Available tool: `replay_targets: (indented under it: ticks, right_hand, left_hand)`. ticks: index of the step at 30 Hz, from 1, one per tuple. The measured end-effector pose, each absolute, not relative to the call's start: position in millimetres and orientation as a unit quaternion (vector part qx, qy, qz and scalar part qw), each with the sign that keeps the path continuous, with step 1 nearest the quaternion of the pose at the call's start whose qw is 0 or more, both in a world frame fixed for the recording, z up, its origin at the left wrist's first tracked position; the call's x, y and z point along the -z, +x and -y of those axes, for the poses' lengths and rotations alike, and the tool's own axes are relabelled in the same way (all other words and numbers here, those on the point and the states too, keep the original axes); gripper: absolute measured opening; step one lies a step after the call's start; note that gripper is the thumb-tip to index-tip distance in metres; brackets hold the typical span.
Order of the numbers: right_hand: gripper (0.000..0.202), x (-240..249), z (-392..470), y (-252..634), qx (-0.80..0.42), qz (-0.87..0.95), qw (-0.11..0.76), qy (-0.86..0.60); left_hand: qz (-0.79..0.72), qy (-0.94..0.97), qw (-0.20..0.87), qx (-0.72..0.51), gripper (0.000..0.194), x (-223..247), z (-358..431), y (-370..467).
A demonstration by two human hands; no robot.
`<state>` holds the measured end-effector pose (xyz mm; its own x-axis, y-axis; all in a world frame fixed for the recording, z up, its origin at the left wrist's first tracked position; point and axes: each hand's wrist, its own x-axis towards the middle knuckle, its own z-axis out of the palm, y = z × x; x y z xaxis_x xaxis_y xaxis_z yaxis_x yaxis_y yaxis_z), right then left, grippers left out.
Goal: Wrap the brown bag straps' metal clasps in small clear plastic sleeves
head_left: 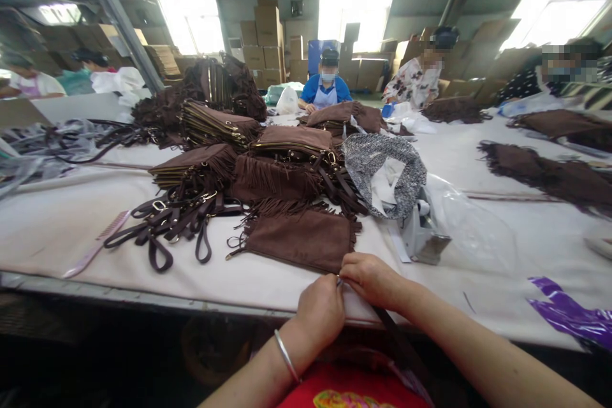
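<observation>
On a pale-covered counter (229, 287), a brown fringed pouch (299, 239) lies flat, its near right corner clamped in a worker's right grip (369, 276); the left grip (319, 301), closed just beside it, pinches a small metal fitting (338, 279) there.

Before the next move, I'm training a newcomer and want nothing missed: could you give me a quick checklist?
1. Right hand at the pouch's near right corner: ok.
2. Left hand close beside it: ok.
3. What the left fingers pinch: cannot tell, hidden.
4. Long dark strap fully on the table: not ok, hangs over the edge.
5. Comb clear of both hands: ok, far left.
</observation>
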<state>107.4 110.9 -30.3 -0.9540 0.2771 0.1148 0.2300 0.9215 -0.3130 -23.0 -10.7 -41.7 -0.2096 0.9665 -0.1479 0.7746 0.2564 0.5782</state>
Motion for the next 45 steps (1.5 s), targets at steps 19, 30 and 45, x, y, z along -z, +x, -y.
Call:
replay_targets:
  ticks: [19, 30, 45]
  right_hand:
    - [0.014, 29.1, -102.9, 106.5, -0.155, 0.977, 0.077, -0.126]
    - [0.019, 40.2, -86.5, 110.2, -0.091, 0.98, 0.134, -0.115]
    - [0.021, 47.4, -66.2, 119.6, -0.021, 0.978, 0.178, -0.11]
  left_hand:
    - [-0.735, 0.614, 0.24, -0.16, 0.032, 49.2, 11.6, -26.7]
    - [-0.663, 0.448, 0.533, -0.275, 0.029, 31.2, 9.2, -38.0]
    - [-0.511, 0.124, 0.787, -0.322, 0.041, 41.0, 7.4, -48.5]
